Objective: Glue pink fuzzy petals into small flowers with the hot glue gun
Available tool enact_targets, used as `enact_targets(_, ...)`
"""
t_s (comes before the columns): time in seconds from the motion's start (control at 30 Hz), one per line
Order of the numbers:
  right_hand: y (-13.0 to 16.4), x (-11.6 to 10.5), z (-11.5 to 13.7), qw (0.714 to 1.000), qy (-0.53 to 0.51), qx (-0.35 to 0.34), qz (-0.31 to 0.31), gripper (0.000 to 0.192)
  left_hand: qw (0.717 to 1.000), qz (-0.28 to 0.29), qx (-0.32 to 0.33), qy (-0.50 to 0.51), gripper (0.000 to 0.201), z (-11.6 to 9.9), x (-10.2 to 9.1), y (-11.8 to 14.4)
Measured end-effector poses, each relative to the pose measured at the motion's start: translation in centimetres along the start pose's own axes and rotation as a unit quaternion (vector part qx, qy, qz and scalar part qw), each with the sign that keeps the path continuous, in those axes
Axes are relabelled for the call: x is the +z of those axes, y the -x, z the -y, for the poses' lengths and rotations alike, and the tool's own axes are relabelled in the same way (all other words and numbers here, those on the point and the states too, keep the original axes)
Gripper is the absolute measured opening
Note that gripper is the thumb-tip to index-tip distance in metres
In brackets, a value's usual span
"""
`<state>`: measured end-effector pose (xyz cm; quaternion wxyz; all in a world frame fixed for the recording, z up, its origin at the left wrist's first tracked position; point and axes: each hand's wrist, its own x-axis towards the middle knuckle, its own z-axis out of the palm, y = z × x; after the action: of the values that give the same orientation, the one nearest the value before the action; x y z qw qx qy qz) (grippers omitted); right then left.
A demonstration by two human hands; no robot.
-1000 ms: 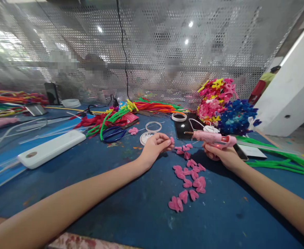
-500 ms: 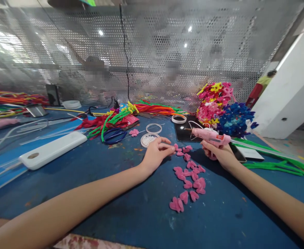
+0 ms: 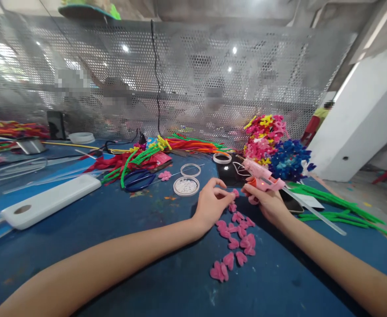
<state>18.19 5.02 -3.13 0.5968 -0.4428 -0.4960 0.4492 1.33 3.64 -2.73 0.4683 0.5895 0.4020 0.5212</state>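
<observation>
My left hand [image 3: 213, 201] is closed in a pinch on a small pink fuzzy petal [image 3: 235, 193], just above the table. My right hand [image 3: 268, 200] is wrapped round the handle of a pink glue gun [image 3: 260, 171]. A clear glue stick [image 3: 315, 213] juts from its back end, and its nozzle points left and slightly up. Below my hands, several pink heart-shaped petals [image 3: 248, 241] lie in a loose trail on the blue table. A round dish of white beads [image 3: 186, 186] stands to the left of my left hand. Beyond it lies a finished-looking pink flower [image 3: 165, 176].
A long white device [image 3: 53, 200] lies at left. Blue-handled scissors [image 3: 140, 180] and green stems [image 3: 140, 159] sit at the centre back. Pink and blue flower bunches [image 3: 290, 160] rise behind the glue gun; green pipe cleaners [image 3: 341, 204] lie at right. A perforated metal panel [image 3: 187, 88] backs the table.
My left hand has moved right and now pinches a petal close to the glue gun. The gun has tilted, its nozzle higher and its glue stick pointing lower. The camera view has shifted.
</observation>
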Motion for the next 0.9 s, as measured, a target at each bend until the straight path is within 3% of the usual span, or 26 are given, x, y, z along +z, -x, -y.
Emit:
enact_targets(0.27, 0.0, -0.1, -0.8, 1.0, -0.017, -0.013, -0.022, 0.044, 0.995, -0.078, 0.02, -0.057, 0.027, 0.2, 2.9, -1.1)
enact_targets(0.4, -0.1, -0.1, -0.7, 0.999, -0.02, -0.012, -0.029, 0.041, 0.994, -0.077, 0.025, -0.073, 0.026, 0.3, 3.2, -1.2)
enact_targets(0.6, 0.0, -0.9, -0.2, 1.0, -0.011, 0.017, 0.009, 0.033, 0.999, 0.039, 0.007, 0.029, 0.035, 1.0, 2.7, -2.4)
enact_targets(0.77, 0.3, -1.6, 0.3, 0.998, 0.017, 0.037, 0.046, 0.029, 0.984, 0.148, -0.036, 0.097, 0.046, 1.4, 2.0, -3.6)
enact_targets(0.9, 0.3, -1.7, 0.1, 0.997, 0.032, 0.041, 0.051, 0.027, 0.97, 0.193, -0.077, 0.126, 0.051, 1.5, 1.5, -4.0)
